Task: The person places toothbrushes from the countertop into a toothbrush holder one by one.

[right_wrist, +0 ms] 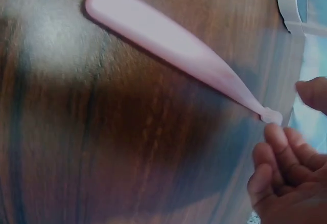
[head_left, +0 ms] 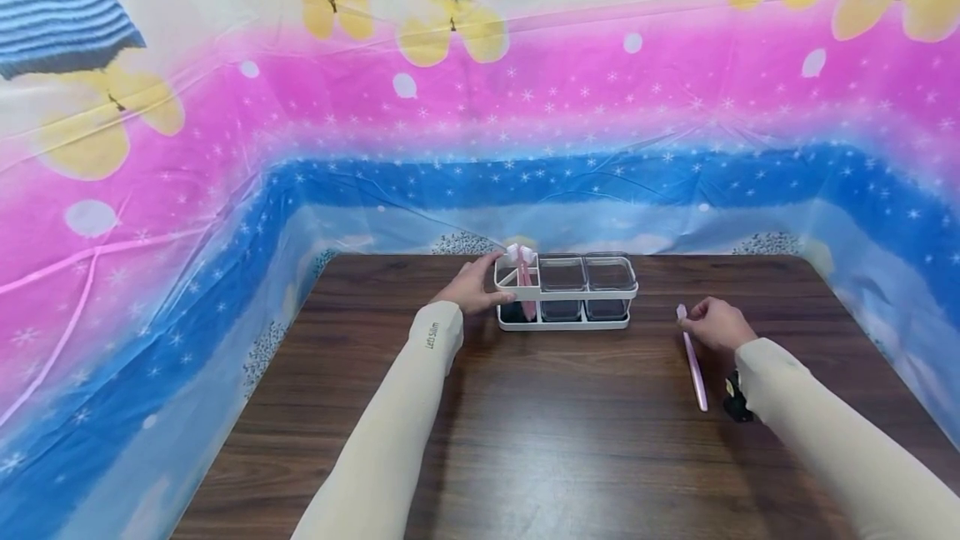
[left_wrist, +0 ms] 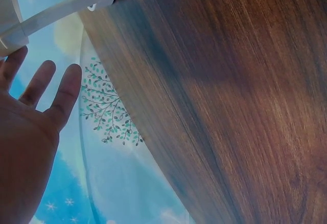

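Note:
A white toothbrush holder (head_left: 566, 293) stands near the table's far edge. Pink toothbrushes (head_left: 524, 282) with white heads stand in its left compartments. At the holder's left end my left hand (head_left: 474, 286) touches the frame, thumb in front; in the left wrist view its fingers (left_wrist: 65, 93) are fairly straight and spread, the thumb hidden. Another pink toothbrush (head_left: 694, 372) lies on the table to the right. My right hand (head_left: 720, 323) is at its head. In the right wrist view the fingertips (right_wrist: 275, 134) touch the head (right_wrist: 271, 115), with the thumb apart from them.
Two clear cups (head_left: 562, 273) sit in the holder's right slots. The brown wooden table (head_left: 555, 440) spreads out in front of both arms. A printed cloth (head_left: 480, 182) hangs behind the table and along its sides. A black strap device (head_left: 737, 398) is on the right wrist.

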Motion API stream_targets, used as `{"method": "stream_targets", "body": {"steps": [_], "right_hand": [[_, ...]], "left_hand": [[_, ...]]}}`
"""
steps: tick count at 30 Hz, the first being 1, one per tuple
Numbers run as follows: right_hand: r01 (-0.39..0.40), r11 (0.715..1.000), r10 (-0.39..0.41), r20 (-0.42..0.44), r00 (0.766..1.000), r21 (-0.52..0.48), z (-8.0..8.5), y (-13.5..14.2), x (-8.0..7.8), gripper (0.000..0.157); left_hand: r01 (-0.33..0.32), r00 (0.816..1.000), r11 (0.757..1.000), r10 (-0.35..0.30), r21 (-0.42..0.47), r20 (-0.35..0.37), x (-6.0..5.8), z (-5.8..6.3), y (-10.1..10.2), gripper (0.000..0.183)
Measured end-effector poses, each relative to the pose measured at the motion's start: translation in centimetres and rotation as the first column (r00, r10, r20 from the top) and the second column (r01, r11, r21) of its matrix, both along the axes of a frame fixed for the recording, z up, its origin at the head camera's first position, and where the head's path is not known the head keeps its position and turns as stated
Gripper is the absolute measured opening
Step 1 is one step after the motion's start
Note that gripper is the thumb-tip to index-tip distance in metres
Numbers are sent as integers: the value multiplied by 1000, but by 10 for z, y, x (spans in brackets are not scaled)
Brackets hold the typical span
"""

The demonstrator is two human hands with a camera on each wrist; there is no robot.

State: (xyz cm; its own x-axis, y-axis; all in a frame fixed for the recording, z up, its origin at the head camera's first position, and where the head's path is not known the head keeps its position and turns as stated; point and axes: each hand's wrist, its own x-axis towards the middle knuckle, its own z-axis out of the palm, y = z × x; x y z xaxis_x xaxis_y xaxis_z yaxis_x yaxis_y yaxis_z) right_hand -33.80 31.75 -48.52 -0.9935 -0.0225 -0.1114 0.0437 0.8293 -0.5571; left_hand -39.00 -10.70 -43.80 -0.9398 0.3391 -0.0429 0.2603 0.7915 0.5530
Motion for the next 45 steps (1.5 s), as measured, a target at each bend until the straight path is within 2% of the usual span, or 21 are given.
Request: {"method": "stream_targets", "body": {"steps": [6,14,18,22,26,32,36,38,45], "right_hand": [[-13,998,10,56,998,64,-3,-5,3,30],[-48,987,38,65,997,152,-5,-7,7,35],[-10,988,2,57,998,155,-4,-10,10,32],[60,985,-69,55,996,160,-6,-15,11,34],[108,984,-111,9,994,140,-8,-19,10,35],[131,987,-117,-145,983,96,2,-17,4,29],[164,986,-151,-222,963,41,16,-18,3,27],[176,984,-168,-279,945,3,27,-21,4,27],[164,984,-174,-486,856,-64,73,-43,0,21]], "left_hand": [[-2,1000,1000,2,1,-3,0,0,-1,85],[2,1000,1000,-2,-3,-5,2,1,-1,85],[2,1000,1000,-2,1,-9,2,0,-1,85],[2,1000,1000,-2,-1,-10,-1,-2,0,85],[8,1000,1000,-8,5,-3,-4,-4,-1,85],[5,1000,1000,-5,7,-2,-3,-4,-2,85],[0,1000,1000,0,1,-10,-2,-5,-2,86],[-4,1000,1000,4,0,-11,-1,-5,-2,86],[-4,1000,1000,4,2,-10,-3,-5,-1,87]]}}
